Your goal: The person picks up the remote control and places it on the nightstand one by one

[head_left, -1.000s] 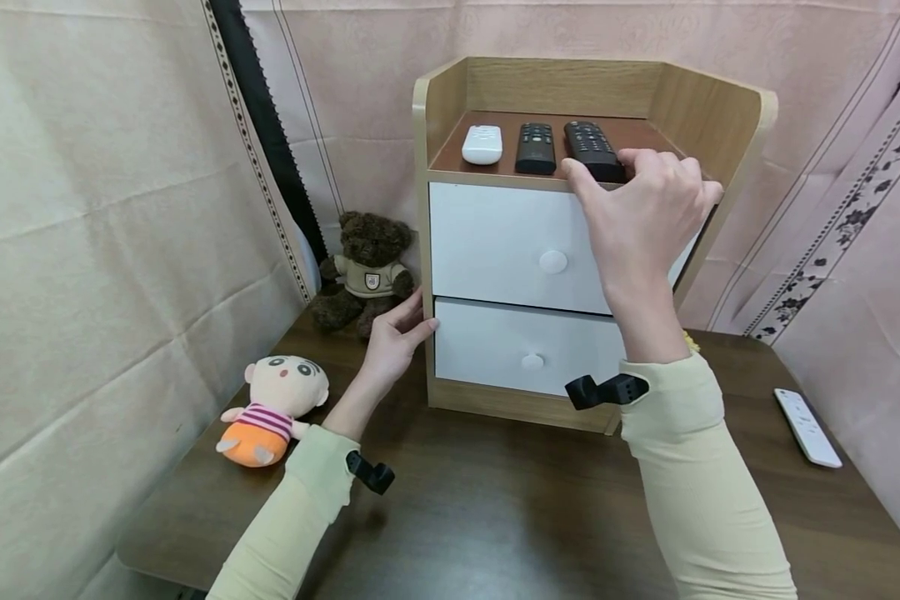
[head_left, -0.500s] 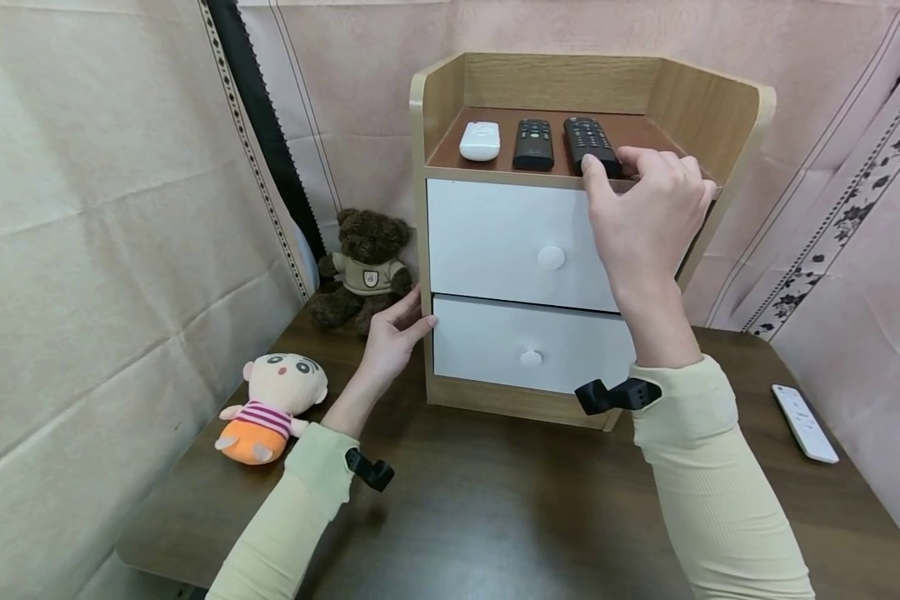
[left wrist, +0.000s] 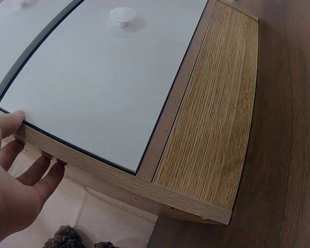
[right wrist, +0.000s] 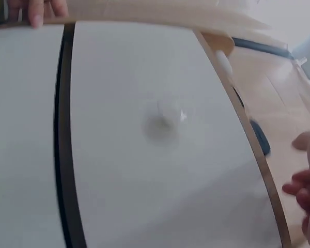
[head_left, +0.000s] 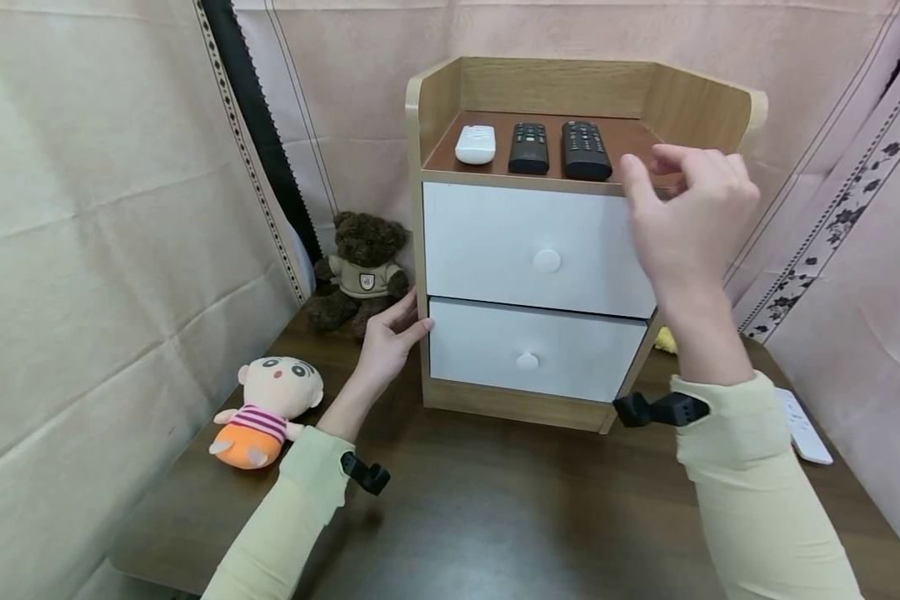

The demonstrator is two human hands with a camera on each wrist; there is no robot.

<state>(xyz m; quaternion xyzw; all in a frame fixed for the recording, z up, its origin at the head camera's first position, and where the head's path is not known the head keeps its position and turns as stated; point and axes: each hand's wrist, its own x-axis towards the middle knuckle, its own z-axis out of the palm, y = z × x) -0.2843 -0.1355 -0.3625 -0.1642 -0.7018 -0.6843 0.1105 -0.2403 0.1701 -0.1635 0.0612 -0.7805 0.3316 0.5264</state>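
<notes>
A small wooden cabinet point(head_left: 517, 402) with two white drawers, the upper point(head_left: 487, 237) and the lower point(head_left: 487, 337), stands on the table. Both drawers look closed. My left hand point(head_left: 385, 346) holds the cabinet's left edge, thumb at the front and fingers along the outer side, as the left wrist view also shows. On the brown top lie a white remote control point(head_left: 476, 145), a black remote control point(head_left: 528, 148) and a larger black remote control point(head_left: 586, 152). My right hand point(head_left: 693, 212) hovers apart from the larger one, fingers loosely bent and holding nothing.
A brown teddy bear point(head_left: 366, 267) sits beside the cabinet, near my left hand. A doll in orange shorts point(head_left: 262, 412) lies at the table's left. Another white remote control point(head_left: 806, 429) is at the right, partly behind my sleeve. Something yellow point(head_left: 666, 340) shows behind the cabinet's right side.
My right hand has let go of the larger black remote control and moved right, away from it. That remote control now lies straighter on the top. My left hand stays at the cabinet's edge.
</notes>
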